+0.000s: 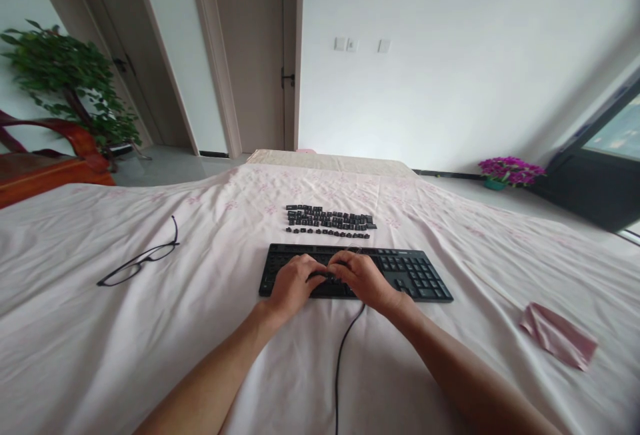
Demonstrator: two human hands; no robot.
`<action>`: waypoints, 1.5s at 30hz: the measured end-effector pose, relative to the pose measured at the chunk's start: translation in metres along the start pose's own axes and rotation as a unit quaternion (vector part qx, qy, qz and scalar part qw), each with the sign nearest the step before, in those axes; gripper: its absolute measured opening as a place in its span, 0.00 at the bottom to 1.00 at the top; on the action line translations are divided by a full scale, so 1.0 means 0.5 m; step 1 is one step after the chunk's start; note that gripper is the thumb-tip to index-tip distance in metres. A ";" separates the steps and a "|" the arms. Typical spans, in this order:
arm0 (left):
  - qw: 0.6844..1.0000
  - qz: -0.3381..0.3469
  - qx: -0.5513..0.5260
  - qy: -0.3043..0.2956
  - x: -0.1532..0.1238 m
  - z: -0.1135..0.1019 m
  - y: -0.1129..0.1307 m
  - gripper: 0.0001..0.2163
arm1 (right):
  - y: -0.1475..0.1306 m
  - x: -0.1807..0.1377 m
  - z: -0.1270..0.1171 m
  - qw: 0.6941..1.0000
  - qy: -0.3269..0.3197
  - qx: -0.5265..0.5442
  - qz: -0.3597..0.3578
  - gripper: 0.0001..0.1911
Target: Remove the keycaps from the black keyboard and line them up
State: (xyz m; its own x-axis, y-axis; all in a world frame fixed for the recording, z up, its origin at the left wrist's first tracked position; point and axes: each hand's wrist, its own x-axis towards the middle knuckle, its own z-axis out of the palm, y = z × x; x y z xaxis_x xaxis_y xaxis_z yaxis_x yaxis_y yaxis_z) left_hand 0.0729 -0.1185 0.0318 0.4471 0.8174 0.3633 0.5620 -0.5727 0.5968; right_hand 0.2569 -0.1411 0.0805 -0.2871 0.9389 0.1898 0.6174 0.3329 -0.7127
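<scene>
A black keyboard [415, 275] lies on the pale pink-patterned cloth [200, 328], with its cable [340, 368] running toward me. Both hands meet over the keyboard's middle. My left hand [293, 285] rests on the keys with its fingers curled toward the right hand. My right hand [363, 278] is curled in a pinch over the same spot, and a thin light sliver sticks up past its fingers. I cannot make out what either hand holds. Several loose black keycaps [330, 220] lie in rows just beyond the keyboard.
Black-rimmed glasses [143, 261] lie on the cloth to the left. At the right lies a folded pink cloth [557, 336]. A wooden chair [45, 168] and a green plant [70, 78] stand at the far left, and purple flowers [510, 171] at the far right.
</scene>
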 end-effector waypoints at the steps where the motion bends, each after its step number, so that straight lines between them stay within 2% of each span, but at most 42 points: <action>1: 1.000 0.000 -0.001 -0.004 0.000 0.002 -0.001 0.06 | -0.001 0.000 0.003 1.000 -0.001 -0.001 -0.012 0.10; 9: 0.999 -0.016 0.034 -0.016 0.002 0.008 -0.007 0.04 | -0.004 0.007 0.022 0.996 -0.030 -0.052 -0.073 0.09; 15: 0.998 -0.034 0.044 -0.010 0.004 0.013 0.001 0.06 | 0.021 0.005 0.026 0.988 -0.040 -0.056 -0.135 0.09; 24: 0.998 -0.043 0.045 -0.021 0.006 0.014 0.012 0.07 | 0.067 -0.007 0.044 0.973 0.009 0.002 -0.230 0.10; 32: 0.998 -0.056 0.020 -0.028 0.003 0.006 0.024 0.06 | 0.068 -0.012 0.039 0.966 0.039 0.022 -0.256 0.11; 38: 0.995 -0.097 -0.031 -0.022 0.008 0.002 0.023 0.03 | 0.043 -0.006 0.034 0.943 0.048 -0.130 -0.303 0.13; 40: 0.992 -0.110 -0.054 -0.018 0.013 0.000 0.022 0.03 | 0.029 -0.005 0.029 0.940 0.063 -0.155 -0.298 0.12; 45: 0.985 -0.142 -0.097 0.010 0.022 -0.002 0.013 0.04 | 0.013 0.004 0.015 0.951 0.086 -0.127 -0.270 0.12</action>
State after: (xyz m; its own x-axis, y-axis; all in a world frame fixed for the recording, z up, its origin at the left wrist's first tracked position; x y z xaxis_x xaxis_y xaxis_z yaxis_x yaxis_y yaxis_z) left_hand 0.0808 -0.1133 0.0406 0.2753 0.9453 0.1749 0.5174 -0.2990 0.8018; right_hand 0.2551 -0.1377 0.0711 -0.5016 0.6186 0.6048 0.5773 0.7600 -0.2985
